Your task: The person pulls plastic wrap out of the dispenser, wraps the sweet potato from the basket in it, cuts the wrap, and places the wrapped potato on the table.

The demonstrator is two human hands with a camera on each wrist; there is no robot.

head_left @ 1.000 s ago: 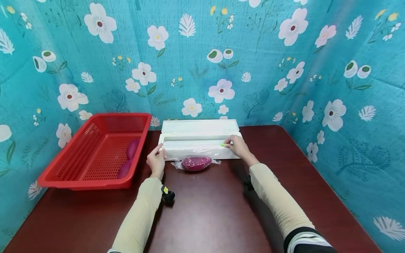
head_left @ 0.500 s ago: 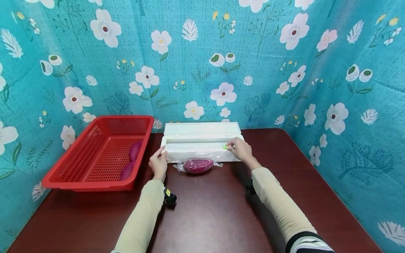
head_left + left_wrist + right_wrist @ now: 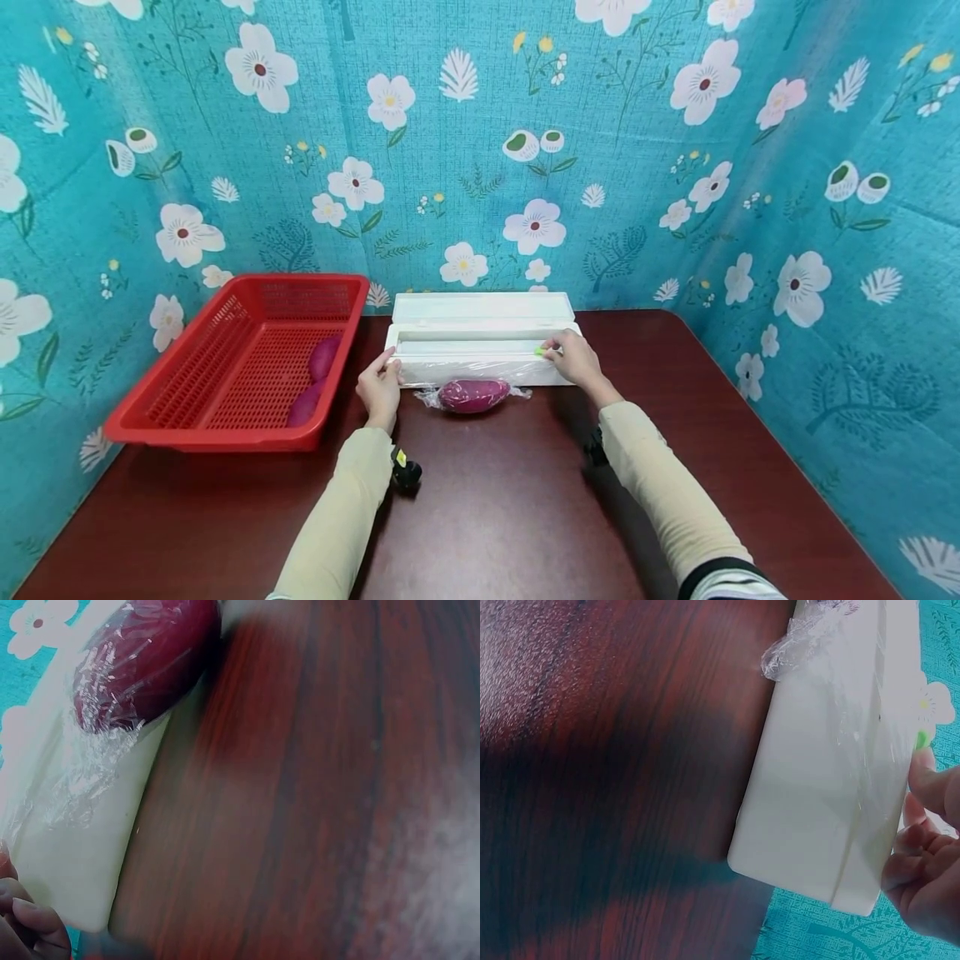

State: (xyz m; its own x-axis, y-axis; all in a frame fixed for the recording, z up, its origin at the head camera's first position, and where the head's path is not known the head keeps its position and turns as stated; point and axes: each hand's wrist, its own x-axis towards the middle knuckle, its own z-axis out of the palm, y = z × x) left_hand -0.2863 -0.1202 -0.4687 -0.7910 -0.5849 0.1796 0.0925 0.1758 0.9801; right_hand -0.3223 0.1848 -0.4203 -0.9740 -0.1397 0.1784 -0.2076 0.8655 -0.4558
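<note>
Head view aside, little has moved: white box (image 3: 487,367) between left hand (image 3: 381,390) and right hand (image 3: 574,358).
Left grips its nine-o'clock end; right pinches the green tab (image 3: 539,352) toward three. Film-wrapped purple tuber (image 3: 471,397) lies along the six-o'clock side, long axis nine-to-three, at the left hand's three o'clock, slightly nearer it.

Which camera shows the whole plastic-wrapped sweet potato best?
The head view: the wrapped sweet potato appears whole, though small. The left wrist view is closer, but its top edge cuts it off. The right wrist view shows little beyond crinkled film at one end.
</note>
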